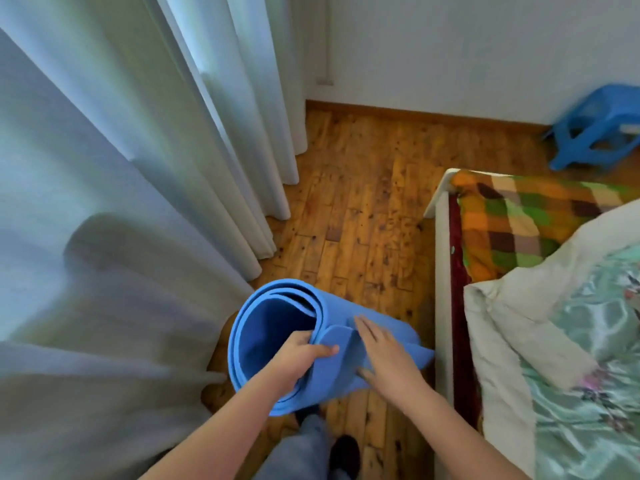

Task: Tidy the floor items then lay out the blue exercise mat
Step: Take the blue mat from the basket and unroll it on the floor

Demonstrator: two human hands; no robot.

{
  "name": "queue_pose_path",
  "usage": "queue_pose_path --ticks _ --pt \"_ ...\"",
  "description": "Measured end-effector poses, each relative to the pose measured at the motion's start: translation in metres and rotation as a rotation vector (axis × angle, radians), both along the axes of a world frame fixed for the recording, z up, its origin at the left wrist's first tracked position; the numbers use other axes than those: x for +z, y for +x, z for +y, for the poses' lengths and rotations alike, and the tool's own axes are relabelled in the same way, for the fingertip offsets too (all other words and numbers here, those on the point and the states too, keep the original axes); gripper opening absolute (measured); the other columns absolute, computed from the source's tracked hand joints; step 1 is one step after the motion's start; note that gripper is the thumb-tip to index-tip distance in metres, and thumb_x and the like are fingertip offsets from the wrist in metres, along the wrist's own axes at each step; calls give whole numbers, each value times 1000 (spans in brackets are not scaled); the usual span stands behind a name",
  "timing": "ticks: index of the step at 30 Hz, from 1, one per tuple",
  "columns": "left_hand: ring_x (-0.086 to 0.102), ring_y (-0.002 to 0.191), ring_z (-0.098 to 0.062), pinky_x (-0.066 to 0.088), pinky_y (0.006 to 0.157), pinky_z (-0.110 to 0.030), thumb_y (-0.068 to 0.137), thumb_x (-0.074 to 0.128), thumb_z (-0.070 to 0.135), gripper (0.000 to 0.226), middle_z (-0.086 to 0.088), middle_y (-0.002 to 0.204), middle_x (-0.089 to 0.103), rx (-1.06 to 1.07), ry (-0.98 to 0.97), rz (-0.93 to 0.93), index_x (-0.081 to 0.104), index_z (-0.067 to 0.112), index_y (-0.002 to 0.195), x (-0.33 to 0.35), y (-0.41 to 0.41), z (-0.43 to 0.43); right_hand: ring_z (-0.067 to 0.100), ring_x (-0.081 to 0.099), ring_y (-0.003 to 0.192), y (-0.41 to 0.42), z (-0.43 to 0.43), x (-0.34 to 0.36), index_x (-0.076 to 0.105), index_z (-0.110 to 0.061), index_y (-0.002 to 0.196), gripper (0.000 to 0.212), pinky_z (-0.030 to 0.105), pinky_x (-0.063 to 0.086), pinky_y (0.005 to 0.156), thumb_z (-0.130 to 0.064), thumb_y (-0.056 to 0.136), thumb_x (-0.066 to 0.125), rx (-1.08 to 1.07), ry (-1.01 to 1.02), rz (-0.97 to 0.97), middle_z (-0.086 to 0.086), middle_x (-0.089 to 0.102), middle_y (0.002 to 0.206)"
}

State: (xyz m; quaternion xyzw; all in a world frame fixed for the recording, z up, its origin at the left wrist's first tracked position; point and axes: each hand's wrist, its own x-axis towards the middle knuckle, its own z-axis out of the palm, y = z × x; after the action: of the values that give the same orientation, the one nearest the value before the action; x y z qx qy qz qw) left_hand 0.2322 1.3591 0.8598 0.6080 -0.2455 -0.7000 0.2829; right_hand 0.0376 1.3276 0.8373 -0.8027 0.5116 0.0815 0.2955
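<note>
The blue exercise mat (273, 327) is rolled up and stands roughly on end in front of me, its open spiral end facing the camera. My left hand (304, 355) grips the rim of the roll, fingers inside and thumb over the outer layer. The loose outer flap of the mat hangs out to the right. My right hand (384, 355) lies flat on that flap with its fingers spread, holding nothing.
Pale curtains (145, 168) fill the left side down to the wooden floor (360, 209). A bed (441, 271) with a checked blanket and a floral quilt lines the right. A blue plastic stool (595, 126) stands by the far wall. My legs and a dark shoe (344, 452) are below.
</note>
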Motion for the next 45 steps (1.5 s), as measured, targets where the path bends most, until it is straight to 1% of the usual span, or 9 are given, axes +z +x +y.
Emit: queue_pose_path --ticks 4,7,12,18,25,30,35,43,45 --pt "71 95 -28 56 77 -32 84 74 10 22 -11 105 75 -108 2 -25 74 9 106 -6 26 18 20 52 118 -17 4 -32 47 -25 126 62 35 46 92 -51 74 70 14 60 76 -3 53 127" --pt "70 99 -31 56 85 -37 83 75 11 25 -13 108 74 -155 -2 -35 73 7 108 -5 31 18 21 62 103 -15 12 -42 51 -34 102 36 36 50 77 -49 74 67 -26 205 -8 -4 65 111" --pt "69 98 -31 56 85 -38 80 76 10 31 -18 112 71 -218 -2 35 72 5 111 -12 64 23 18 54 121 6 38 -54 47 -38 132 50 32 47 92 -42 85 62 -1 268 -104 -9 57 135" --pt "68 103 -33 56 85 -38 76 79 13 38 -20 117 69 -339 21 124 71 5 112 -44 147 22 15 47 125 64 66 -69 37 -40 140 58 26 42 91 -53 86 55 38 182 -111 -11 48 144" --pt "68 102 -15 53 92 -31 84 72 13 24 6 107 74 -555 50 -253 72 21 106 -162 238 15 32 57 115 195 87 -190 56 -17 125 41 35 46 89 -42 92 57 -99 353 87 13 62 126" --pt "65 108 -21 52 93 -35 84 70 1 35 1 112 70 -376 44 -327 63 20 114 -303 301 47 31 59 113 269 116 -308 53 -14 122 38 38 47 90 -39 94 53 -130 325 158 13 62 123" --pt "56 119 -44 46 100 -53 82 62 -19 55 -27 127 58 -84 129 -473 47 -5 132 -444 338 99 31 56 115 313 136 -418 47 -13 128 36 41 48 90 -16 93 51 -28 320 240 13 59 124" --pt "58 112 -42 46 93 -51 79 55 -22 39 -28 117 62 -56 124 -618 58 -9 116 -539 365 126 31 54 124 284 160 -516 56 -12 131 36 42 45 101 -15 95 52 106 610 471 12 56 135" --pt "56 110 -42 44 93 -52 76 59 -17 35 -26 113 62 -184 39 -796 64 -1 107 -541 362 133 33 56 120 276 168 -518 57 -11 127 33 44 46 99 -12 96 46 162 605 472 14 58 130"
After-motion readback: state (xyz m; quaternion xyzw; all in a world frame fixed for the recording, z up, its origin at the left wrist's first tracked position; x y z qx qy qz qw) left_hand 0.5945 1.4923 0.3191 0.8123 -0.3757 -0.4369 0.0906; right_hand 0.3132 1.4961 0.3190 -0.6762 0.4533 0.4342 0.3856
